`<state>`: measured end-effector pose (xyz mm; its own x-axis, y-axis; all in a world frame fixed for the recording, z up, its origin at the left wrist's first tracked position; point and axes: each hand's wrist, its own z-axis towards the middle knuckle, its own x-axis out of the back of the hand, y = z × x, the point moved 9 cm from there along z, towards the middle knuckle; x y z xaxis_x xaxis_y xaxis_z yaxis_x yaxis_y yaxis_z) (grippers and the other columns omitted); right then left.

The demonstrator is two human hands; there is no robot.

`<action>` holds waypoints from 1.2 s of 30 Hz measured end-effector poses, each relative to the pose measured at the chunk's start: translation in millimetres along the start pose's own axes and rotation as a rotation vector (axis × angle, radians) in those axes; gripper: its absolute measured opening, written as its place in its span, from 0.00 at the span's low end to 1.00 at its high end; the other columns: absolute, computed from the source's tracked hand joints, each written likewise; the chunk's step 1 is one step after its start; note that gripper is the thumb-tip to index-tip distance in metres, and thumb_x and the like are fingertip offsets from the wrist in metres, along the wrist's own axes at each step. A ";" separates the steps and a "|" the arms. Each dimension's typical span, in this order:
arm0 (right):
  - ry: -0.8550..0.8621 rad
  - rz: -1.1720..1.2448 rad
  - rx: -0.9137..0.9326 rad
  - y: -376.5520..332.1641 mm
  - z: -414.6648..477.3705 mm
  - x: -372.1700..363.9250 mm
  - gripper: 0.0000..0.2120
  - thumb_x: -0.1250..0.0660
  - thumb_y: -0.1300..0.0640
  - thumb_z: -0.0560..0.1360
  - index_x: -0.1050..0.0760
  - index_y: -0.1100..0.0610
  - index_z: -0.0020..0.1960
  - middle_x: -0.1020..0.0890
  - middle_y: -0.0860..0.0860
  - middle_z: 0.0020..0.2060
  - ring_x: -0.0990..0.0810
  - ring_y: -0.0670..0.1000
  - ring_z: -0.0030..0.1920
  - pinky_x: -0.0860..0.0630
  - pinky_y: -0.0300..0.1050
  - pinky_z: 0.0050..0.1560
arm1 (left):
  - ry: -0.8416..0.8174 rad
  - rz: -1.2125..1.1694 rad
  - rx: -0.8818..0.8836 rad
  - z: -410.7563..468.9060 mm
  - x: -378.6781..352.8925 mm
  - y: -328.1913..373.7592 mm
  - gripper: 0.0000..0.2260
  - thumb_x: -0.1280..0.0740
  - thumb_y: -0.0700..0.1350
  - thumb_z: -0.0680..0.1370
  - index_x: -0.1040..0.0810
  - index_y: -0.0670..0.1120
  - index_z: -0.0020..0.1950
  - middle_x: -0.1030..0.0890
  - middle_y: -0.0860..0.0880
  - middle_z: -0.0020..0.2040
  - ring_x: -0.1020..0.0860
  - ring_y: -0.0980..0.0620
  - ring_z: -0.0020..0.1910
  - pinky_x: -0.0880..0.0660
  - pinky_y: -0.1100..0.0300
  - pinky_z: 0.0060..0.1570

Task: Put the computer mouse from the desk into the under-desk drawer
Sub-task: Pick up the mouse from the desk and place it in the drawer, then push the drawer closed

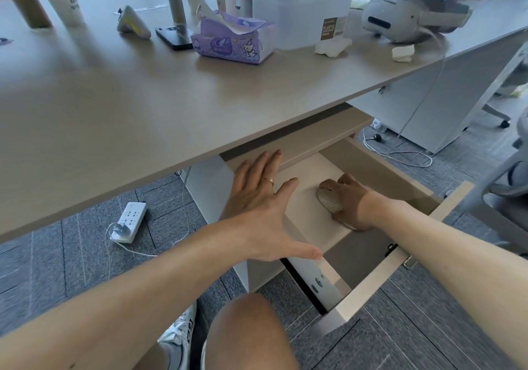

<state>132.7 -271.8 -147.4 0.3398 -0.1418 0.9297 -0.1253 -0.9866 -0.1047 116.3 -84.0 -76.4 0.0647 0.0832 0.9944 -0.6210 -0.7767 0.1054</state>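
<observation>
Head view: the computer mouse (330, 201) is seen inside the pulled-out under-desk drawer (368, 289), on its pale floor, gripped by the right hand (350, 202), whose fingers are curled over it from the right. The left hand (264, 206) is spread flat and empty above the drawer's left side, below the desk (120, 106).

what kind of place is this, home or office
Most likely an office: a long shared desk with an open under-desk drawer, grey carpet tiles with a power strip on them, and a VR headset on the desk.
</observation>
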 end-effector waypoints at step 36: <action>0.444 1.699 -0.316 3.3 -135.0 -7.4 0.14 0.36 0.62 0.79 0.28 0.48 0.62 0.24 0.50 0.60 0.24 0.50 0.54 0.21 0.66 0.55 | -0.058 -0.219 0.141 -33.1 27.0 -16.0 0.68 0.42 0.86 0.55 0.57 0.47 0.83 0.57 0.51 0.84 0.58 0.52 0.82 0.54 0.49 0.79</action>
<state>4.0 -263.1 -107.0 -0.5865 -0.8043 -0.0954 -0.2110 0.2654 -0.9408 102.1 -48.7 -51.3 0.2331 0.2258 0.9459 -0.4725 -0.8238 0.3131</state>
